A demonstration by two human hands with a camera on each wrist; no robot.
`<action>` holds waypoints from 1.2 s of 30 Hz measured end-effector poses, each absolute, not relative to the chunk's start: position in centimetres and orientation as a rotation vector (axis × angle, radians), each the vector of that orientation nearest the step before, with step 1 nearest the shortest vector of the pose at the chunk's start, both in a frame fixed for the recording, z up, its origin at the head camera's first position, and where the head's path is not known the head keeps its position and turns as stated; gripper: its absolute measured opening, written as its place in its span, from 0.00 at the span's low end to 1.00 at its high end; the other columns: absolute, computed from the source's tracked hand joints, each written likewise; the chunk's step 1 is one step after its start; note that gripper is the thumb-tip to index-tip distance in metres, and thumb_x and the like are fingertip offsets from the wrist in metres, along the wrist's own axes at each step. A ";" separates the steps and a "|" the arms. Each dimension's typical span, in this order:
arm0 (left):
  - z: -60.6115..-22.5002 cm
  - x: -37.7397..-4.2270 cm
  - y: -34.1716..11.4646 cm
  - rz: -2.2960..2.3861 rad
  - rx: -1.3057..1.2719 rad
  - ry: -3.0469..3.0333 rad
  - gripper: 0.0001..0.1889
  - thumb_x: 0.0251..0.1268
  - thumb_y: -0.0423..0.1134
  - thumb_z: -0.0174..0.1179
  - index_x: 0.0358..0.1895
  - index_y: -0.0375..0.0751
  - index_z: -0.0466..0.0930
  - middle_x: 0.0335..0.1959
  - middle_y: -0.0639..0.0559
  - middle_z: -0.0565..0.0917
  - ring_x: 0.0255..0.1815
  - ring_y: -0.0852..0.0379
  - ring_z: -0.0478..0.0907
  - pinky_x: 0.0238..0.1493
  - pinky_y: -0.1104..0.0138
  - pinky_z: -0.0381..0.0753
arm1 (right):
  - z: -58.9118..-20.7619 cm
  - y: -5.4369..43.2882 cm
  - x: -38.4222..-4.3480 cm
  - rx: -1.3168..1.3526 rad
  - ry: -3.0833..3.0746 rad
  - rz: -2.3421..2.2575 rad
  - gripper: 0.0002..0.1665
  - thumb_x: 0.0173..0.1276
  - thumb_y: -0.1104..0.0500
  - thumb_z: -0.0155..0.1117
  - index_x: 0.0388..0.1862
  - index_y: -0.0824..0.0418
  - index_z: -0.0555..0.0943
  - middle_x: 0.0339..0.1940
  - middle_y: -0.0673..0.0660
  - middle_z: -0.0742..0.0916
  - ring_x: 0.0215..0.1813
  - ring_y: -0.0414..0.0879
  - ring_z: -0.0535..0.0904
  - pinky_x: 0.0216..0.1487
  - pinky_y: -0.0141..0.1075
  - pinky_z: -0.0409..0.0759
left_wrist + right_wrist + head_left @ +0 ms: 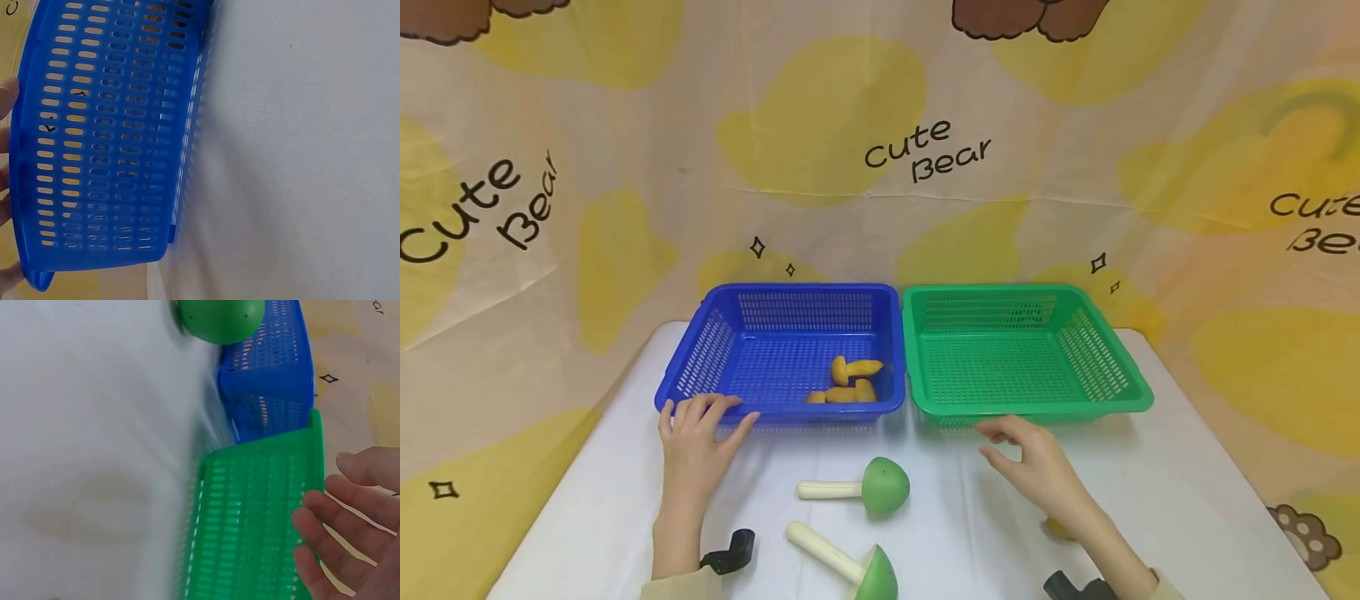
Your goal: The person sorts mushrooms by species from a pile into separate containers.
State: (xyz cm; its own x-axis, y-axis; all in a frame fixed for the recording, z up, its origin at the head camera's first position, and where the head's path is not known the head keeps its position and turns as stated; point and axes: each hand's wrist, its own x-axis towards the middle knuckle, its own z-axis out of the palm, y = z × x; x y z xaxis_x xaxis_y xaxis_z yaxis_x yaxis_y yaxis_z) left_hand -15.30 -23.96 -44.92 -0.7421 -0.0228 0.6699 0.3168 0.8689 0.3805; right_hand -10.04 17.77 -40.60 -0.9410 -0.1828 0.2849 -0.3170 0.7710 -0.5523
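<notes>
My left hand [694, 433] rests its fingers on the front left rim of a blue plastic basket [820, 412]. In the left wrist view its fingertips [6, 97] show at the basket's rim. Inside that basket, toward the right, lie several yellow-brown toy mushrooms [854, 370]. My right hand [1036, 467] is at the front rim of a green plastic basket [992, 291], fingers loosely bent, holding nothing. Two toy mushrooms with green caps, the farther one [886, 486] and the nearer one [877, 575], lie on the table between my forearms.
The baskets stand side by side at the back of the white-covered table [940, 533]. Behind them hangs a patterned cloth [820, 117]. A small yellow-brown object [1058, 529] is partly hidden by my right forearm. Black camera mounts [730, 552] are on both wrists.
</notes>
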 end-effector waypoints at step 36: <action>-45.0 -15.4 -23.9 -0.630 -0.210 -2.325 0.17 0.47 0.42 0.73 0.38 0.38 0.83 0.39 0.42 0.81 0.48 0.40 0.72 0.68 0.35 0.51 | -43.6 24.2 -5.6 0.216 -2.911 0.585 0.18 0.54 0.60 0.74 0.45 0.53 0.82 0.47 0.47 0.84 0.51 0.49 0.80 0.50 0.49 0.80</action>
